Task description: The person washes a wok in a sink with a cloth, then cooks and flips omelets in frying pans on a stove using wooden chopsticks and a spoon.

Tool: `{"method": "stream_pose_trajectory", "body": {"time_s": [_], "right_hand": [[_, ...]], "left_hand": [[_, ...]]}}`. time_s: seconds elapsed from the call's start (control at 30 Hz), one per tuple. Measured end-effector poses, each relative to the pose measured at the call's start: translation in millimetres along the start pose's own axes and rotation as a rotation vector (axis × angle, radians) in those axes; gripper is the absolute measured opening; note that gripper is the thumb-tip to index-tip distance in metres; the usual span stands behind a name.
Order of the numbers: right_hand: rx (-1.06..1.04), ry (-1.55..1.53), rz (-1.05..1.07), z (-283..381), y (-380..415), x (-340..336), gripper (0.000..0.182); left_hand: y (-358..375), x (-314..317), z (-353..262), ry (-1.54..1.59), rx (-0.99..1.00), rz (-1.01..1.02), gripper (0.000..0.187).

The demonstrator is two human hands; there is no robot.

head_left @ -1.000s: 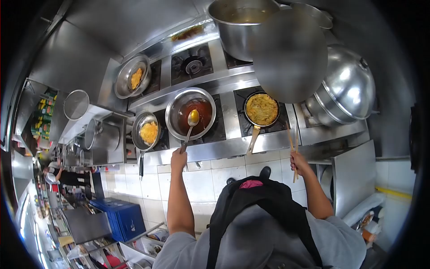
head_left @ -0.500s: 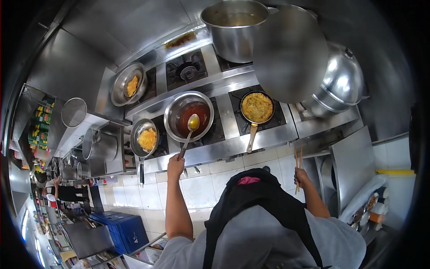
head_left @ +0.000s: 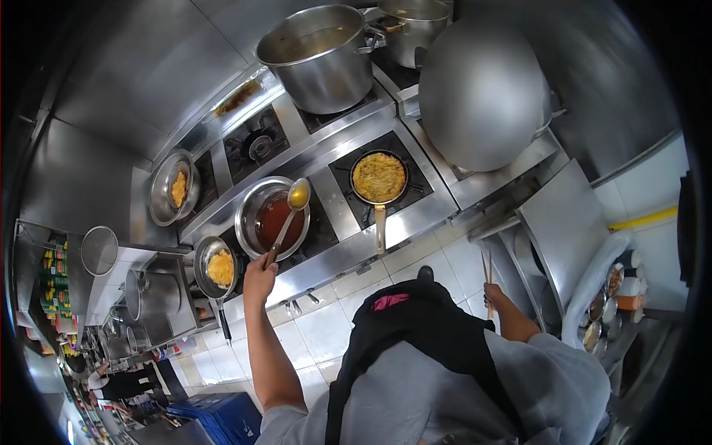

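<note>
My left hand [head_left: 259, 279] is closed round the handle of a ladle [head_left: 299, 195]. The ladle's bowl holds yellow liquid, probably oil, and is over the upper right rim of a steel mixing bowl [head_left: 245, 215]. Reddish-brown liquid [head_left: 273, 225] lies in that bowl. Right of it, a frying pan [head_left: 380, 226] sits on a burner with a round golden omelette [head_left: 379, 178] filling it. A second frying pan [head_left: 224, 320] at the left contains a yellow-orange egg-like mass [head_left: 220, 268]. Low on the right, my right hand [head_left: 495, 296] grips a pair of long chopsticks [head_left: 487, 268].
Large stockpots [head_left: 326, 81] stand on the back burners. A steel bowl [head_left: 165, 211] with orange food is at the back left. A blurred metal disc [head_left: 482, 96] blocks part of the right side. An open metal door [head_left: 564, 215] stands near my right arm. A person [head_left: 126, 383] works far left.
The view has turned, shifting the stove leftward. The ladle has moved from above the reddish-brown liquid to the bowl's upper right rim. Both hands keep their holds.
</note>
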State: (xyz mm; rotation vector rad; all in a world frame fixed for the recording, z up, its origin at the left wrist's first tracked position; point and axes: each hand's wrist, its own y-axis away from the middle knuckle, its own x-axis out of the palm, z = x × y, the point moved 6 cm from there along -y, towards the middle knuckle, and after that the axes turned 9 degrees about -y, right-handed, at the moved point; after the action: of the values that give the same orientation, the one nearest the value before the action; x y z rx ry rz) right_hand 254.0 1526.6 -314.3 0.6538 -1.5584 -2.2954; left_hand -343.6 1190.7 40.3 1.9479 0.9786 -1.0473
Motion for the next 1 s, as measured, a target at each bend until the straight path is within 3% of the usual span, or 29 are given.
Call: {"method": "stream_pose_trajectory", "body": {"time_s": [0.13, 0.3, 0.33, 0.47, 0.53, 0.7, 0.77, 0.8, 0.87, 0.97, 1.0], "right_hand": [[0.019, -0.039, -0.020, -7.0, -5.1, -9.8, 0.027], [0.050, -0.216, 0.034, 0.8, -7.8, 4.3, 0.024], [0.051, -0.310, 0.072, 6.5, -10.2, 16.0, 0.026], [0.111, -0.583, 0.295, 28.2, -29.3, 85.6, 0.030], [0.188, -0.635, 0.314, 39.9, -32.3, 134.0, 0.028], [0.367, -0.963, 0.274, 17.5, -67.6, 286.2, 0.019], [0.332, -0.974, 0.497, 7.7, -71.7, 350.2, 0.033], [0.356, -0.983, 0.497, 7.8, -64.9, 372.8, 0.033], [0.634, -1.121, 0.444, 12.5, -41.5, 406.1, 0.042], [0.585, -1.304, 0.601, 22.1, -28.8, 431.0, 0.046], [0.574, -1.238, 0.559, 20.2, -30.2, 434.3, 0.049]], "left_hand": [[-22.0, 29.1, -43.6, 0.136, 0.036, 0.143, 0.038], [-63.8, 131.5, -54.0, 0.193, 0.200, 0.094, 0.039], [-64.8, 151.8, -60.9, 0.215, 0.122, 0.214, 0.039], [-65.1, 219.0, -75.5, 0.117, 0.080, 0.235, 0.040], [-51.2, 211.5, -99.5, -0.068, 0.116, 0.129, 0.041], [-34.1, 186.4, -124.6, -0.197, 0.101, 0.181, 0.042], [-33.2, 176.3, -125.6, -0.195, 0.079, 0.147, 0.042], [-33.1, 170.6, -130.8, -0.216, 0.043, 0.157, 0.042], [-41.9, 172.2, -120.5, -0.274, 0.111, 0.105, 0.042], [-49.4, 170.4, -122.9, -0.345, 0.156, 0.049, 0.042], [-52.2, 171.4, -122.7, -0.395, 0.189, 0.014, 0.043]]}}
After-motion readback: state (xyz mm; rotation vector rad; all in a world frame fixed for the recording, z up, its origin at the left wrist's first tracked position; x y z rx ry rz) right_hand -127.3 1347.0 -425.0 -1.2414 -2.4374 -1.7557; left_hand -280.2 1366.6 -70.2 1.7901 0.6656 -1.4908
